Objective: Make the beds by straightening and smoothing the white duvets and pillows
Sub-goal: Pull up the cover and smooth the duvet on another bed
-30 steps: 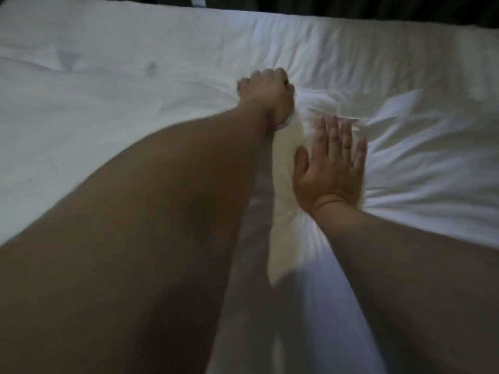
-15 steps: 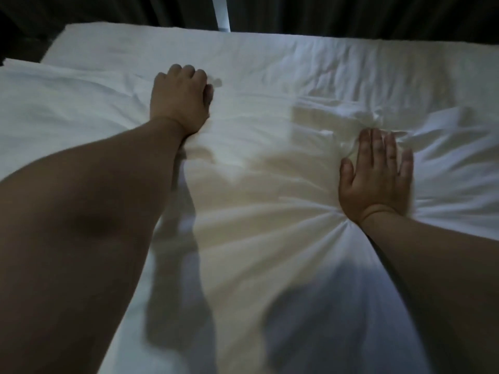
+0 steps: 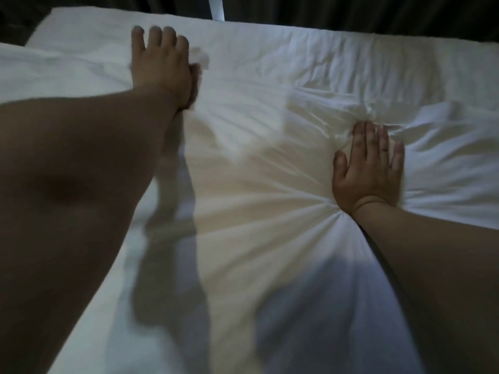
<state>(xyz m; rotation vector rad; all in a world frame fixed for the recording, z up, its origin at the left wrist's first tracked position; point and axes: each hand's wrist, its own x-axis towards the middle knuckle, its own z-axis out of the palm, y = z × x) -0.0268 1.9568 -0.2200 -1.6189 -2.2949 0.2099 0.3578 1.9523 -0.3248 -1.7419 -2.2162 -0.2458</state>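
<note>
A white duvet (image 3: 256, 184) covers the bed and fills most of the view, creased around the middle and right. My left hand (image 3: 159, 66) reaches far across it toward the upper left, fingers stretched out straight, with a small bunch of white fabric beside the thumb. My right hand (image 3: 370, 171) lies flat with straight fingers, pressing down on the duvet at the centre right, and folds radiate out from under its wrist. Both bare forearms stretch in from the bottom corners.
The far edge of the bed (image 3: 351, 36) runs along the top, with dark curtains (image 3: 351, 12) behind it. A pale vertical strip (image 3: 216, 8) shows between the curtains. A second white layer (image 3: 40, 68) lies at the far left.
My left hand has swept from the middle toward the far left, its curled fingers straightening. The right hand has stayed pressed flat. The creases between the hands have spread out.
</note>
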